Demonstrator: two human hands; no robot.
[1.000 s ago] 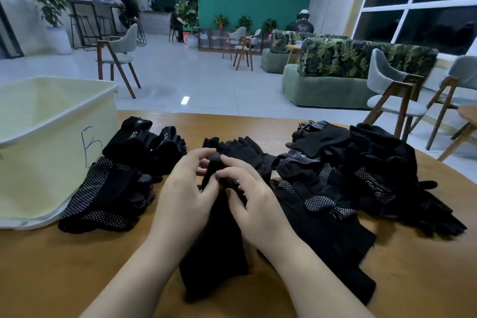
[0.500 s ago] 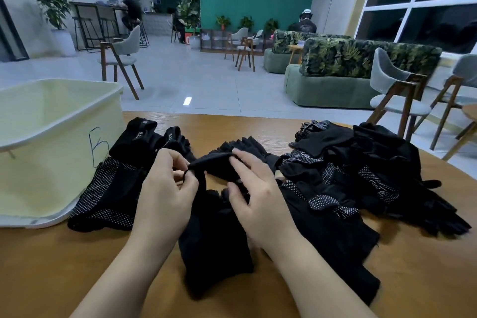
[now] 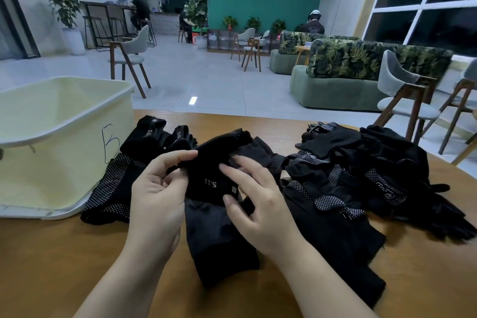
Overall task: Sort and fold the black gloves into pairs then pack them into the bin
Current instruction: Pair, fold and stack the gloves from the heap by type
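Right of the bin (image 3: 64, 137), on the table (image 3: 38, 266): folded glove (image 3: 211, 181), soft, light, floppy. Best taken at the doubled cuff edge, so as not to unroll. Left hand (image 3: 154, 204) pinching its top flap; right hand (image 3: 258, 204) with loosely spread fingers pressing its front. Underside hidden; loose pile (image 3: 361, 175) farther right too dark to count.
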